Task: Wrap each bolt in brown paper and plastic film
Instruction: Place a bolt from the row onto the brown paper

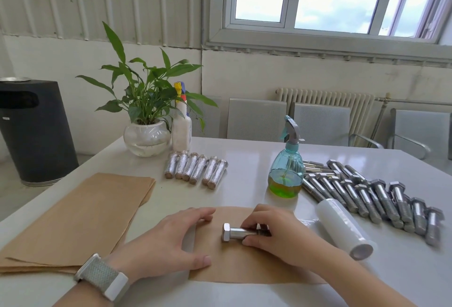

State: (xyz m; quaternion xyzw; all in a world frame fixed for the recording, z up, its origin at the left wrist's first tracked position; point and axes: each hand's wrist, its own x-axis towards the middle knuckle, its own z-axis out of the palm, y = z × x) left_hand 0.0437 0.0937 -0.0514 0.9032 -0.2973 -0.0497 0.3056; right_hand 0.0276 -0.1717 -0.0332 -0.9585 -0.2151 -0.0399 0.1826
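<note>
Both hands are on the paper sheet (244, 265): my left hand (168, 240) presses flat on its edge, my right hand (276, 231) pinches the bolt (236, 231) lying mid-sheet. I'd square it to the sheet's edge, then roll tight.

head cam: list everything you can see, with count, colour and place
bolt: one, silver, lying on the single paper sheet
paper sheet: one, brown, table front centre
paper stack: one, brown, table left
wrapped bolts: six, silvery film over brown, row behind the paper stack
bare bolts: a pile, silver, table right
film roll: one, clear-white, right of the sheet
spray bottle: one, teal with green liquid, centre
white bottle: one, beside the plant
plant: one, green, in glass bowl, back left
bin: one, black, on floor at left
left hand: flat on the sheet's left edge, watch on wrist
right hand: pinches the bolt's threaded end
</note>
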